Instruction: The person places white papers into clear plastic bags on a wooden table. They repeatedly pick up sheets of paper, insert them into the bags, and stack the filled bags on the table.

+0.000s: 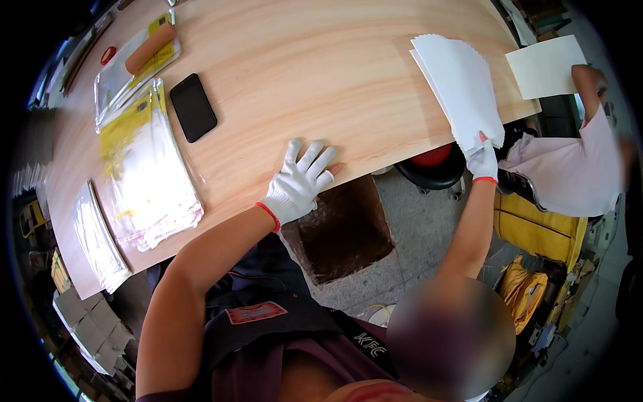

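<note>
My left hand (298, 182), in a white knit glove with a red cuff, lies on the wooden table (301, 74) near its front edge. Its fingers are spread and hold nothing; some fingertips are bare. At the table's right side my right hand (482, 163), gloved the same way, grips the near end of a stack of white paper sheets (462, 87). The thumb rests on top of the sheets, and the fingers underneath are hidden. The stack is slightly fanned and its far end has a jagged edge.
On the left are a black phone (193, 108), clear-and-yellow plastic bags (151, 174), a narrow clear pack (99, 238) and a brown roll (150, 49). An open cardboard box (345, 231) and a stool (434, 171) stand below the edge. At right, another person holds a pale sheet (546, 67).
</note>
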Available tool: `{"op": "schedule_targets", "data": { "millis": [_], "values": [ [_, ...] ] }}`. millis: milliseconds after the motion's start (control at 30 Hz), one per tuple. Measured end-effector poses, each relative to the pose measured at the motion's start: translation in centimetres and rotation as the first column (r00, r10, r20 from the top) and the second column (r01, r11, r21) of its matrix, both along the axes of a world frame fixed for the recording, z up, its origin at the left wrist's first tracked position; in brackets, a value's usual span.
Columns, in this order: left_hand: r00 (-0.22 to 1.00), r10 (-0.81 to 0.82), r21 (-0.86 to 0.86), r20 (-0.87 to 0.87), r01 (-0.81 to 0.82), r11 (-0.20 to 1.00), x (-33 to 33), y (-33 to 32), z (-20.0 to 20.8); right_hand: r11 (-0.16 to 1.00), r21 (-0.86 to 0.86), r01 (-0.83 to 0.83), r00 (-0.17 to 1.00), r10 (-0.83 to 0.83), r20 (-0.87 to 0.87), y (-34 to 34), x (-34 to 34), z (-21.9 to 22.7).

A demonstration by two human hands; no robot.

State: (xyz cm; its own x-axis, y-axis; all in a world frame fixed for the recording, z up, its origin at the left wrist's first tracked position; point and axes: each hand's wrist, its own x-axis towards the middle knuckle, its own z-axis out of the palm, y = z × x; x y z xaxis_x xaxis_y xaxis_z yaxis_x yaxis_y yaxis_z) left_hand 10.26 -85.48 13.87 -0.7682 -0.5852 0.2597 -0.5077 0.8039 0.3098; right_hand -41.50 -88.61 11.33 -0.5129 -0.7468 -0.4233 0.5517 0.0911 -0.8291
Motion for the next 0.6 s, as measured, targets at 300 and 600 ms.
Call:
{"op": "schedule_targets", "data": {
  "millis": [300, 600],
  "values": [
    [0.999, -0.011, -0.008, 0.033, 0.011, 1.000, 0.8, 0.7, -0.2, 0.989, -0.045, 0.140, 0.988, -0.143, -0.063, 3.0, 9.5, -0.6],
    [0.990, -0.041, -0.052, -0.134, 0.034, 0.998, 2.5, 2.1, -1.6, 0.991, 0.017, 0.136, 0.991, -0.136, 0.003, 11.1, 23.1, -0.6]
  ]
}}
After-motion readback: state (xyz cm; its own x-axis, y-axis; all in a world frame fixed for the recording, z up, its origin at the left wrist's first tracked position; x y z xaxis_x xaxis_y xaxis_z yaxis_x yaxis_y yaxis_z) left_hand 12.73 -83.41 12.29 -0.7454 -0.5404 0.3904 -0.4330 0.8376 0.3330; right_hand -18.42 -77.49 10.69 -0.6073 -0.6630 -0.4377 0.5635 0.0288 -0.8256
